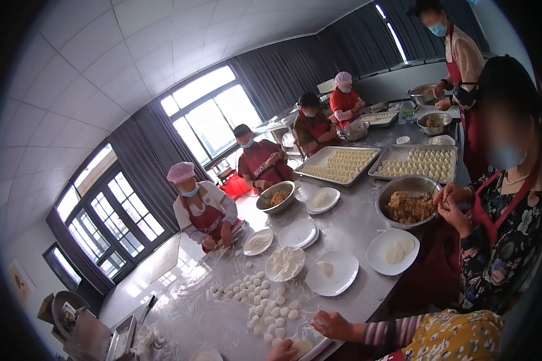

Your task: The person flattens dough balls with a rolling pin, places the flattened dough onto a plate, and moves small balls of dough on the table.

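Note:
My right hand (pixel 333 327), in a striped cuff below a yellow floral sleeve, is closed over the table's near edge. Its fingertips are curled together, whitish with flour, and what they hold is too small to make out. Low at the frame's bottom edge, my left hand (pixel 283 350) is partly cut off, its fingers on a flat round dough wrapper (pixel 303 348). Many small dough pieces (pixel 275 312) lie on the floured table (pixel 217 319) just beyond. A bowl of flour (pixel 285 263) and a white plate with one wrapper (pixel 332 273) stand farther back.
A person in black floral clothes works at the right beside a bowl of filling (pixel 408 203) and a plate of wrappers (pixel 393 251). Trays of dumplings (pixel 337 165) lie farther back. Several other people in red aprons stand around the table. A metal tray (pixel 121 338) is at lower left.

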Tool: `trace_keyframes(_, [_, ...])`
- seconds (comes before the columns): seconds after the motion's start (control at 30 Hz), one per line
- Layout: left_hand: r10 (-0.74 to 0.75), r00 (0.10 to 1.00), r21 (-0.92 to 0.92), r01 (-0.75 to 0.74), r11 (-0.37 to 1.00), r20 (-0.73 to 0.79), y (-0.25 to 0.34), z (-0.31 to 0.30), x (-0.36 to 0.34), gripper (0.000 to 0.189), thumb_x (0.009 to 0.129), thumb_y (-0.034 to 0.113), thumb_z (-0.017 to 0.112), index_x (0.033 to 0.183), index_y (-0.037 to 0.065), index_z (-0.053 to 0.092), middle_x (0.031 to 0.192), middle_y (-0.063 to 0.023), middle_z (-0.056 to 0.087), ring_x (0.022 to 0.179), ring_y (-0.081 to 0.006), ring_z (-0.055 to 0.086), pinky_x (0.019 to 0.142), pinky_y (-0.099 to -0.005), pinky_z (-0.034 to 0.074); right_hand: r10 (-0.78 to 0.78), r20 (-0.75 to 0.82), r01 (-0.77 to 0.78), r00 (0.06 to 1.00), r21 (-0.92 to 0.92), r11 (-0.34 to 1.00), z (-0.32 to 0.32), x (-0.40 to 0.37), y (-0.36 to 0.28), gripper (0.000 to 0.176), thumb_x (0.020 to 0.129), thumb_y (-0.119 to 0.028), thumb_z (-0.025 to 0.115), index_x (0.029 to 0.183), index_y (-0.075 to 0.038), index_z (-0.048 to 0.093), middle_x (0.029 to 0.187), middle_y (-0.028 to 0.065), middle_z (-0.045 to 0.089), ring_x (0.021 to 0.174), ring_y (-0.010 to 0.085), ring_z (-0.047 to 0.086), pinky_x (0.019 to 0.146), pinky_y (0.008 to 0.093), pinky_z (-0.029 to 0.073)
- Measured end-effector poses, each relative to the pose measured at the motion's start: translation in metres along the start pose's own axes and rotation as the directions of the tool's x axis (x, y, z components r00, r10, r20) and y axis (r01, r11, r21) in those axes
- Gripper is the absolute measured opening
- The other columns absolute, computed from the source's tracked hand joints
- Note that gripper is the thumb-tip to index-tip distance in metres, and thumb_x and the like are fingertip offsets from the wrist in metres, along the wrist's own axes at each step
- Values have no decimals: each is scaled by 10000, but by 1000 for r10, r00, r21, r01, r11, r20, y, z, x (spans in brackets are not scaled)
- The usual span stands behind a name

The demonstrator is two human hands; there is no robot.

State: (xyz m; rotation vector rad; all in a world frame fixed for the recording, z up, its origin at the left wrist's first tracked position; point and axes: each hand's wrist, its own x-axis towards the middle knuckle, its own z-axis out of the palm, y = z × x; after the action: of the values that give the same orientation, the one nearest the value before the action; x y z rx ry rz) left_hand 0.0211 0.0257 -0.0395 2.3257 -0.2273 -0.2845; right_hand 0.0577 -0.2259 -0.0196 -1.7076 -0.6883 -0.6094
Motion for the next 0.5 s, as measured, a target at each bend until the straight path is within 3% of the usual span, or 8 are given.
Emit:
trace_keyframes(0.07, [-56, 997, 39, 54, 998, 44, 22, -5, -1, 201, 830, 153, 586, 924, -24, 597, 859, -163, 620, 802, -208, 578, 673, -382, 466, -69, 15, 70, 998, -109, 992, 23, 20, 17, 264, 809, -146, 668, 971, -34, 493, 661, 178, 554, 586, 397, 580, 486, 433, 467])
trace_keyframes(0.13, [-48, 998, 109, 53, 993, -47, 33, -3, 6, 208, 827, 181, 602, 878, -20, 597, 811, -146, 613, 739, -216, 562, 645, -400, 451, -83, -1, 82, 997, -110, 991, 40, 39, 20, 276, 796, -134, 682, 970, -33, 493, 659, 178, 550, 589, 398, 578, 485, 441, 458])
trace_keyframes(0.23, [-15, 998, 75, 20, 997, -68, 12, 2, 18, 225, 827, 201, 607, 881, -18, 599, 790, -130, 602, 731, -204, 551, 653, -389, 452, -52, 12, 52, 999, -79, 996, 47, 37, 27, 273, 791, -128, 690, 966, -41, 499, 679, 161, 573, 591, 383, 593, 485, 443, 459])
trace_keyframes(0.33, [74, 997, 66, -74, 995, 0, -11, 4, 12, 230, 829, 217, 611, 866, -10, 600, 767, -133, 600, 715, -202, 547, 649, -385, 448, -129, 24, 132, 991, -187, 973, 22, 2, 25, 257, 797, -139, 689, 957, -49, 509, 712, 140, 603, 599, 363, 614, 486, 433, 471])
trace_keyframes(0.37, [38, 997, -138, -46, 989, -60, -15, 6, 8, 228, 826, 218, 610, 861, -8, 603, 752, -130, 599, 711, -199, 544, 649, -380, 446, -43, 18, 45, 999, -110, 993, 7, -9, 9, 255, 795, -139, 692, 952, -51, 512, 718, 129, 609, 599, 355, 620, 486, 431, 475])
trace_keyframes(0.4, [39, 997, -138, -47, 989, -62, -11, 3, 5, 228, 826, 218, 610, 861, -8, 603, 752, -130, 599, 711, -199, 544, 649, -380, 446, 45, 19, -44, 999, -31, 999, 0, -14, 2, 253, 792, -139, 694, 948, -53, 515, 724, 119, 615, 600, 348, 626, 486, 429, 478])
trace_keyframes(0.5, [-5, 1000, 22, 5, 1000, 1, 14, -6, -2, 212, 823, 207, 608, 851, -3, 603, 744, -134, 591, 704, -201, 539, 638, -382, 438, -45, -10, 44, 999, -83, 996, 18, 14, 11, 254, 783, -127, 693, 943, -50, 512, 699, 130, 590, 591, 368, 609, 485, 435, 475])
